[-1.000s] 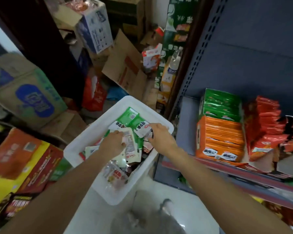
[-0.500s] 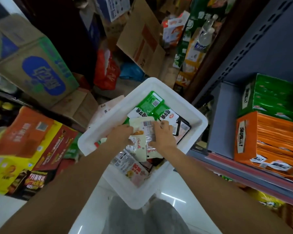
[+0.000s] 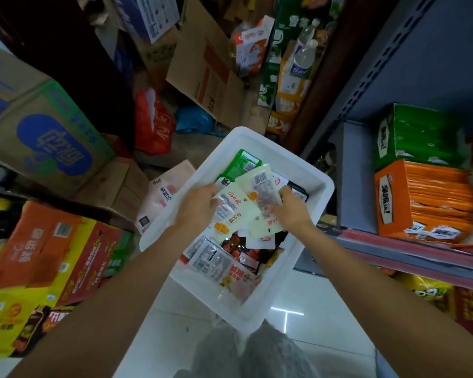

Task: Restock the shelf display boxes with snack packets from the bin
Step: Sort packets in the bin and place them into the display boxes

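A white plastic bin stands on the floor below me, filled with mixed snack packets. My left hand grips a cream packet over the bin's middle. My right hand pinches a second cream packet that overlaps the first. Green packets lie at the bin's far end, and red and white packets fill the near end. On the shelf to the right stand an orange display box and a green display box, both full of packets.
Cardboard cartons and flattened boxes crowd the floor to the left and behind the bin. Orange and yellow cases lie at the left. A red plastic bag and bottles stand beyond the bin. White floor tiles show near me.
Both hands have lifted cream packets up from the pile in the bin and brought them together. The view has tilted down and to the left, so the shelf boxes sit farther right.
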